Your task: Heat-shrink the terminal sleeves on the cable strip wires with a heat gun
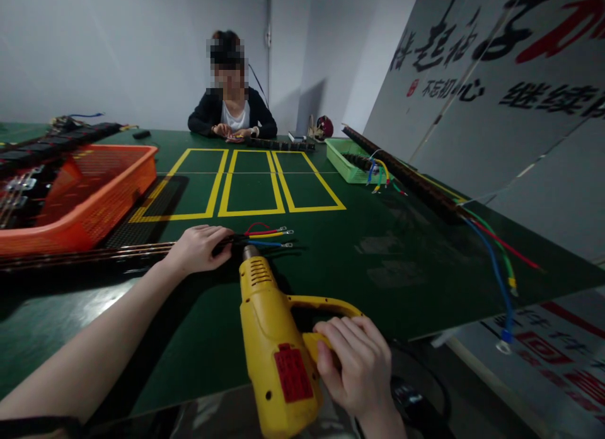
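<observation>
My right hand (355, 362) is wrapped round the handle of a yellow heat gun (271, 338) at the lower middle. The gun's metal nozzle points away from me, close to my left hand (200, 247). The fingers of my left hand are closed on the end of a long dark wire bundle (127, 255) lying along the table's left side. From that end stick out red, yellow and blue wires (267, 243) with metal ring terminals. Whether the nozzle touches the bundle I cannot tell.
An orange basket (137, 174) holding dark parts stands at the left. At the right are a green basket (348, 169) and a long dark strip (406, 177) with coloured wires over the table edge. Across the green table (331, 269) sits a person (232, 111).
</observation>
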A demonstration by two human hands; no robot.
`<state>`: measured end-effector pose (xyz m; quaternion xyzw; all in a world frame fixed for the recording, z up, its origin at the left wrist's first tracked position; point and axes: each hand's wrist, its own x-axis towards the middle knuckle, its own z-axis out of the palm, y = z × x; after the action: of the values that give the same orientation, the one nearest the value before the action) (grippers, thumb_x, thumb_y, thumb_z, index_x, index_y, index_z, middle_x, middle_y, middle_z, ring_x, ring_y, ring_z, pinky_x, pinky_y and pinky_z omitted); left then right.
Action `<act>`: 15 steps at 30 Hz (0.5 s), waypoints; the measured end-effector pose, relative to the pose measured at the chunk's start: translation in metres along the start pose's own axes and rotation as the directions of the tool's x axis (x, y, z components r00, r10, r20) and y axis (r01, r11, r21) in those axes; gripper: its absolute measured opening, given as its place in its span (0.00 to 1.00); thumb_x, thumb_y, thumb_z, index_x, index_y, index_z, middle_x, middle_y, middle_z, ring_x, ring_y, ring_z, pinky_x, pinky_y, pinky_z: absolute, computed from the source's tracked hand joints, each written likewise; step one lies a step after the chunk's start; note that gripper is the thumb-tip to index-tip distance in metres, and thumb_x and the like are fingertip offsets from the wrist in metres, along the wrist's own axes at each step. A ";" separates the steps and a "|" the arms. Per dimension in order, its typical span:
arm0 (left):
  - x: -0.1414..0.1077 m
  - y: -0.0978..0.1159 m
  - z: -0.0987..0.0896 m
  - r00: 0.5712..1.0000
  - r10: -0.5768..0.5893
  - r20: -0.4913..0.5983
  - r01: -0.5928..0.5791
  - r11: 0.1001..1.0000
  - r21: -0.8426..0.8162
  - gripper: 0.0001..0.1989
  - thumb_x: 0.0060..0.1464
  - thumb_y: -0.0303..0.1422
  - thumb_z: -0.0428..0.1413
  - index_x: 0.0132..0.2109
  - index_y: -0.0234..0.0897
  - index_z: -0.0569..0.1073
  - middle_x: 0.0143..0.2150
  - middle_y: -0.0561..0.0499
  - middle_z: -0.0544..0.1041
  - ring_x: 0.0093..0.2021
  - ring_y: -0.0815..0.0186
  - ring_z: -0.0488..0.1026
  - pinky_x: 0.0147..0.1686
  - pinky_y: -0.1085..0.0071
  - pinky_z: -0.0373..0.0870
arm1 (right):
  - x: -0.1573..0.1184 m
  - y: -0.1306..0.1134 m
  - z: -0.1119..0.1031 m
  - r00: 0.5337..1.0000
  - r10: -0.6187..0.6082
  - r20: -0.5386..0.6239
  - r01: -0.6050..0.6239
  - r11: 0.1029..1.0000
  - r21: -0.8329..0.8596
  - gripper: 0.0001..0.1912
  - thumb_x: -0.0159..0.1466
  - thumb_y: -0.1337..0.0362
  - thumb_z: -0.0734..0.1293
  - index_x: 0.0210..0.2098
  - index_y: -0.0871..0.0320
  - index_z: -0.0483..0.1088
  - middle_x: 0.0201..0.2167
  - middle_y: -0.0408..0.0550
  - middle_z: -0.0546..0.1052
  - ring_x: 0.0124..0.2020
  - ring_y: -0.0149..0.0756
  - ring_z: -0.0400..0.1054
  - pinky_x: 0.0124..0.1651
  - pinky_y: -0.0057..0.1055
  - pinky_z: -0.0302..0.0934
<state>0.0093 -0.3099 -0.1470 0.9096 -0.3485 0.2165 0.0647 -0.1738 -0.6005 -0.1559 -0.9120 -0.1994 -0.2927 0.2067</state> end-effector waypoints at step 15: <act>0.005 0.002 -0.003 0.996 -0.051 0.069 0.050 0.999 0.019 0.16 0.60 0.41 0.43 0.45 0.37 0.69 0.40 0.47 0.77 0.36 0.61 0.75 0.35 0.68 0.69 | -0.015 0.035 -0.020 0.995 0.071 -0.070 -0.079 0.990 -0.119 0.13 0.67 0.67 0.55 0.33 0.58 0.70 0.29 0.44 0.75 0.32 0.30 0.67 0.42 0.31 0.52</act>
<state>0.0098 -0.3139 -0.1426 0.9257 -0.3254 0.1860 0.0503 -0.1769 -0.6430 -0.1590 -0.9197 -0.1398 -0.3261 0.1682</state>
